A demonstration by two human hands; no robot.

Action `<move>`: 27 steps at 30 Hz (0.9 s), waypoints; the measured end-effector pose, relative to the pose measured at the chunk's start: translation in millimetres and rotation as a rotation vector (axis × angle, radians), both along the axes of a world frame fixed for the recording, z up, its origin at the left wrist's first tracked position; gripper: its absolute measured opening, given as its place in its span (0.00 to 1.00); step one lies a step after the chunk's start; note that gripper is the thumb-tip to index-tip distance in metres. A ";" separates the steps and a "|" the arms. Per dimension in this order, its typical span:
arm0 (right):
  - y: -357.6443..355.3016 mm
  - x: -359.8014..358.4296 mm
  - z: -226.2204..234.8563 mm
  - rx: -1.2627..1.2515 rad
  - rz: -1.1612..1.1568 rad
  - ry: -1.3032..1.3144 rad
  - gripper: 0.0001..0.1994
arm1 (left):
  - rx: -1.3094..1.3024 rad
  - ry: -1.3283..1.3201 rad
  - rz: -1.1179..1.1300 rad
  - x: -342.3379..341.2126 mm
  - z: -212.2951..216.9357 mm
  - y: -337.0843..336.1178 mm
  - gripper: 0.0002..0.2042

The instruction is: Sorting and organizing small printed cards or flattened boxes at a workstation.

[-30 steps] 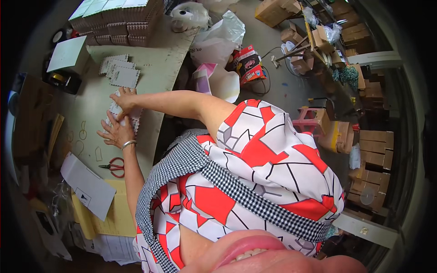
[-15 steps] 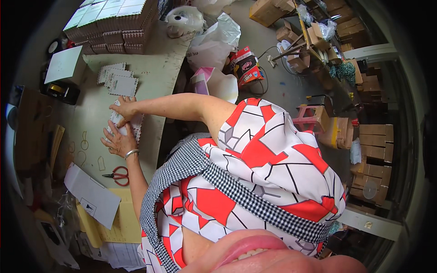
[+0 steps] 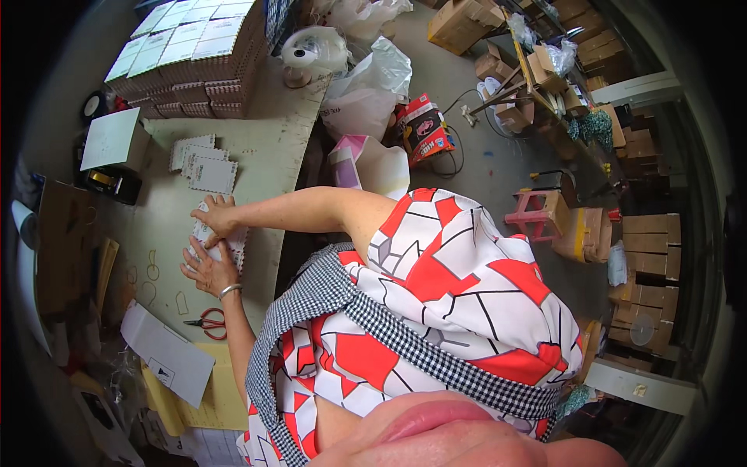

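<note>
Cartons (image 3: 652, 241) are standing about the workroom floor (image 3: 490, 194), well apart from the worktop (image 3: 268, 148). A block (image 3: 194, 47) of stacked scalloped cards is sitting toward the worktop's right end; a white box (image 3: 113, 142) is standing near it, toward the far edge. Left hand (image 3: 215, 270): palm down, fingers fanning wide, gripping nothing visible, thumb side resting on the card pack (image 3: 234, 236). Right hand (image 3: 215, 216): fingers half bent over the pack's right part; cannot tell whether they are gripping. Pack is lying directly under both hands, close to the near edge, partly hidden; long axis apparently running along that edge, hand to hand, neither hand clearly nearer. Loose cards (image 3: 212, 176) are overlapping just beyond the right hand, toward the block. Snips (image 3: 203, 322) are lying beside the left wrist, rubber bands (image 3: 153, 266) farther toward the far edge.
</note>
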State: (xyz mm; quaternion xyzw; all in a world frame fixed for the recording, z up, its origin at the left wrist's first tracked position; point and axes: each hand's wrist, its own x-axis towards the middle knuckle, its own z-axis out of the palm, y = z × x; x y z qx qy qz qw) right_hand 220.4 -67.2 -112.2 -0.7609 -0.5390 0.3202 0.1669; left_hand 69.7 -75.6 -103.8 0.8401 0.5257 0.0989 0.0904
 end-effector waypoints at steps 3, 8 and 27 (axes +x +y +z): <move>-0.7 3.9 4.1 -0.002 -0.006 -0.009 0.47 | -0.003 -0.002 -0.005 3.9 2.4 0.7 0.36; 0.2 7.2 13.8 -0.034 0.001 0.034 0.46 | 0.024 -0.029 0.001 5.5 -2.2 2.4 0.35; 20.7 39.2 -6.9 0.322 0.547 -0.270 0.36 | 0.039 -0.016 -0.012 20.1 2.8 0.6 0.36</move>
